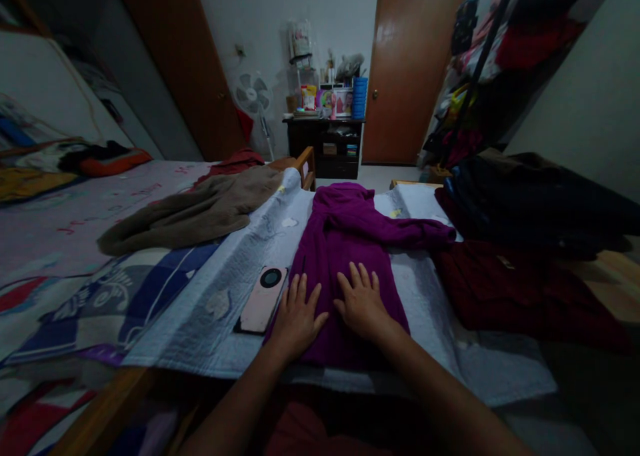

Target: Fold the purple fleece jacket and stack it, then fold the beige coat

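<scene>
A purple long-sleeved garment (350, 243) lies spread on a pale blue quilted cloth (200, 316). One of its sleeves stretches out to the right, while the left side is folded inward over the body. My left hand (297, 316) rests flat on the garment's lower left edge, fingers apart. On the lower middle of the fabric, my right hand (364, 303) lies palm down with its fingers spread. Just left of my left hand is a pale pink phone (261, 301), its round dark camera ring facing up.
At the right sit a folded dark red garment (515, 289) and a stack of dark clothes (540, 196). A brown garment (200, 209) lies on the bed (150, 189) at left. Farther back stand a white fan (254, 96) and a dark cabinet (325, 146).
</scene>
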Motion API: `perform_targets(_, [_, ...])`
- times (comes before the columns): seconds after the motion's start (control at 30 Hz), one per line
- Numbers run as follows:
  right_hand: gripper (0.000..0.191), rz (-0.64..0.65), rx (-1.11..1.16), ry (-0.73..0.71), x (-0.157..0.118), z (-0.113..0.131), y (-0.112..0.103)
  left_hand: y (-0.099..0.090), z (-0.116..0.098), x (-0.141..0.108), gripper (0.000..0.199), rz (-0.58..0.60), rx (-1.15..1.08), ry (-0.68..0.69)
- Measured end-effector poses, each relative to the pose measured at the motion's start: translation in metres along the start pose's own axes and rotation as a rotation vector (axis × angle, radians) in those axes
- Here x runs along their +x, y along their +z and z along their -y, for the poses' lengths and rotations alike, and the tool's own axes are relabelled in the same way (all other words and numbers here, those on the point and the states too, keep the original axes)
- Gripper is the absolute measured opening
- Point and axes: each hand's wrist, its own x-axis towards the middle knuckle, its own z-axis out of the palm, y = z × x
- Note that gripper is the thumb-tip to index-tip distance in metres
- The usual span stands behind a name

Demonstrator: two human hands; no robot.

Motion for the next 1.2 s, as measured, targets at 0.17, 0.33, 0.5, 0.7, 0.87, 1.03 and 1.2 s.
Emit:
perform_targets(0.17, [0.064,0.031,0.01,0.095,-0.019,-0.02,0.004,0.0,-0.005,-0.001,0.062,0.012,0.013,-0.005])
perform_targets(0.33, [0.065,0.043,-0.017,-0.022,-0.025,-0.019,0.019,0.005,-0.005,0.0,0.061,-0.005,0.022,-0.009])
perform_targets(0.5, [0.066,0.024,-0.023,-0.046,-0.025,-0.018,0.022,0.005,-0.007,0.001,0.06,-0.007,0.051,0.003])
perform_targets(0.7, [0.065,0.009,-0.024,-0.039,-0.026,-0.021,0.025,0.0,0.0,-0.004,0.052,-0.009,-0.08,0.02])
perform_targets(0.87, [0.064,0.118,-0.021,-0.046,-0.021,-0.022,0.005,-0.009,0.015,-0.018,0.049,-0.177,-0.324,-0.144])
perform_targets(1.03, [0.032,-0.031,0.132,-0.254,0.005,0.004,-0.023,-0.015,0.032,-0.031,0.05,-0.167,-0.46,-0.275])
perform_targets(1.2, [0.029,-0.022,0.438,-0.509,0.037,0.038,0.0,-0.017,0.039,-0.035,0.065,0.002,-0.443,-0.336])
